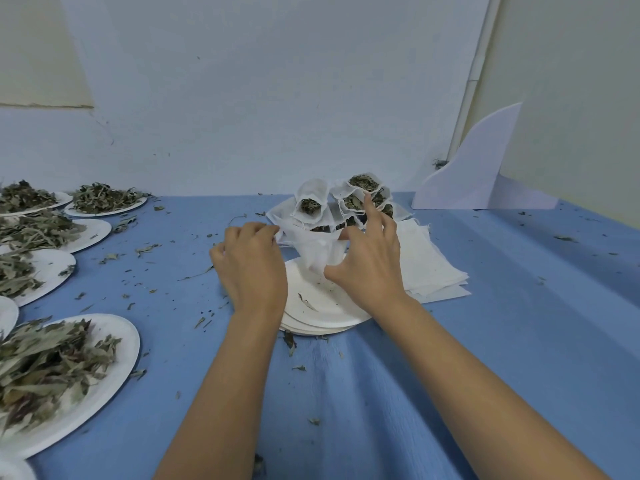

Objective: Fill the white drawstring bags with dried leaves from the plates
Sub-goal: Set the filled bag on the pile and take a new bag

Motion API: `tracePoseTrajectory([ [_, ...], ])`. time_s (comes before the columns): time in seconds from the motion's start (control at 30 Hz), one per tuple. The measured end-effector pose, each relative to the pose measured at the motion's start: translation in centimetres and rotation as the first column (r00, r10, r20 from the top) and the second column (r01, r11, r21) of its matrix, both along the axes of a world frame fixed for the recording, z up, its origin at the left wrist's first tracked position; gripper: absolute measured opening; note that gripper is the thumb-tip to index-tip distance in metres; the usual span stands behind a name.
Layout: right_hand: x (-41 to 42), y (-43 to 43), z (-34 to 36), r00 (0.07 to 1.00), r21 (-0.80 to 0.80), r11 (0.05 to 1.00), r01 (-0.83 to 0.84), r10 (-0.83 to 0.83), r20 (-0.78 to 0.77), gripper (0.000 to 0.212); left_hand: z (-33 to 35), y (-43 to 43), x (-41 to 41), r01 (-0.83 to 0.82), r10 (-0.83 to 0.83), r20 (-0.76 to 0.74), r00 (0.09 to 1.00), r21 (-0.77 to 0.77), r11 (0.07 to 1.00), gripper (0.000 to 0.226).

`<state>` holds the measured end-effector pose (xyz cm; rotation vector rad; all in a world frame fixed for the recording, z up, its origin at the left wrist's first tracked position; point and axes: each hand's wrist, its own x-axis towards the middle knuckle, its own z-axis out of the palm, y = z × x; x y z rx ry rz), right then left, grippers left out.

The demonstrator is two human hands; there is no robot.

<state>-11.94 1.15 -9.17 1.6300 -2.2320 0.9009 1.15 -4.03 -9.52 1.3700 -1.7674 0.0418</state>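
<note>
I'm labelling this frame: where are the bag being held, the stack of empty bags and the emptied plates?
held bag (317, 254): head view, its cloth front.
stack of empty bags (426, 261): head view, top sheet.
emptied plates (332, 306): head view, top plate's bare face.

Two arms in shot, and both were bare, uncovered from the frame's lower edge right to the fingertips. The left forearm (221, 393) was long and slim, tapering to a narrow wrist; the right forearm (467, 382) looked much the same, though broader low down. The left hand (251, 268) showed rounded knuckles. The right hand (369, 261) had slender fingers, with nails too small to judge.
</note>
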Motion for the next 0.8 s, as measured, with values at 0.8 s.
tracePoseTrajectory([
  [0.8, 0.9, 0.1, 0.0, 0.982, 0.0, 0.996, -0.086, 0.085, 0.17, 0.031, 1.7, 1.5, -1.6, 0.462, -0.443, -0.336, 0.831, -0.027, 0.887, 0.019],
])
